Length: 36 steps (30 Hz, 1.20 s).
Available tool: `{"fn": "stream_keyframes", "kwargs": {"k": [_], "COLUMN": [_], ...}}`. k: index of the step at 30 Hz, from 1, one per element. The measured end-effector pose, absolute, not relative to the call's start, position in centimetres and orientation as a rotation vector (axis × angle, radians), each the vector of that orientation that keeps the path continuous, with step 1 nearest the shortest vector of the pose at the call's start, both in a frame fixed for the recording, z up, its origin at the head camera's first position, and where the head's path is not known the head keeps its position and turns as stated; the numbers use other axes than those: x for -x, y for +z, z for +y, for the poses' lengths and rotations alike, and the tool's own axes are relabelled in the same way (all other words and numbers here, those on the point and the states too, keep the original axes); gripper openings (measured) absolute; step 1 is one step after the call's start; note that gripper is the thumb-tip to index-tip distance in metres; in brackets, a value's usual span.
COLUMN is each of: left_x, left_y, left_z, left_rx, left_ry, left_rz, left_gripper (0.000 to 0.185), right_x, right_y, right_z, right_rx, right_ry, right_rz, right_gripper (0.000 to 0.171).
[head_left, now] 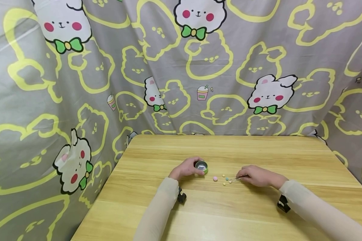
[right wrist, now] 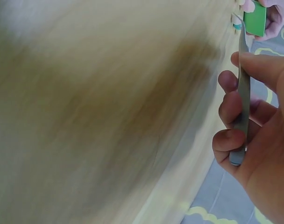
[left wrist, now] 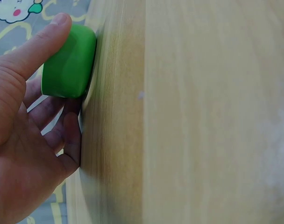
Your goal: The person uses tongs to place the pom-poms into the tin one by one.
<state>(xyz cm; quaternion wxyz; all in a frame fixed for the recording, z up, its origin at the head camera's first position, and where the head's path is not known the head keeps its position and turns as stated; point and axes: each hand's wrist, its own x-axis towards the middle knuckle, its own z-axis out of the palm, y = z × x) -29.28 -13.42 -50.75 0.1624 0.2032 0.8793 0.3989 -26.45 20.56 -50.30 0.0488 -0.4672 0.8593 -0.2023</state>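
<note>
Left hand (head_left: pixel 185 168) grips the green cup (head_left: pixel 201 166); right hand (head_left: pixel 256 175) pinches tweezers (head_left: pixel 237 179) over tiny beads (head_left: pixel 215 179), probably light, slippery; grasp each across its middle.

Sheer cream sleeves (head_left: pixel 157 211); black wrist-mounted cameras (head_left: pixel 181 196); bare hands.

Light wooden table (head_left: pixel 259 154) with small items near its middle

On it stand a small green cup (head_left: pixel 201 166) with a shiny metal inside, and just beside it lie a few tiny beads (head_left: pixel 219 178), pink, yellow and teal, loosely scattered.
</note>
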Motion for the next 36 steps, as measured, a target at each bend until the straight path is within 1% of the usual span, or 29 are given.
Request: {"fn": "stream_keyframes", "kwargs": {"k": [12,22,31,36], "left_x": [29.3,29.2,29.2,29.2], "left_y": [-50.7,-50.6,-50.8,-50.8], "left_z": [-13.3,-13.3,-13.2,-13.3], "left_rx": [-0.569,-0.55,-0.569,-0.558], "left_ry": [1.143,1.137,1.146,1.138], "left_rz": [2.503,2.503,2.502,2.507], "left_gripper": [0.05,0.05,0.048,0.05], "right_x": [26.7,26.9,27.5,27.7], "right_y": [-50.5,-50.2,-50.1,-49.3], "right_z": [20.9,21.3,21.3,21.0], "right_rx": [1.449,1.425,1.522,1.453], "right_ry": [-0.643,-0.684,-0.725,-0.739], "right_rz": [2.612,2.628,2.664,2.679], "right_gripper": [0.015,0.018,0.019,0.019]}}
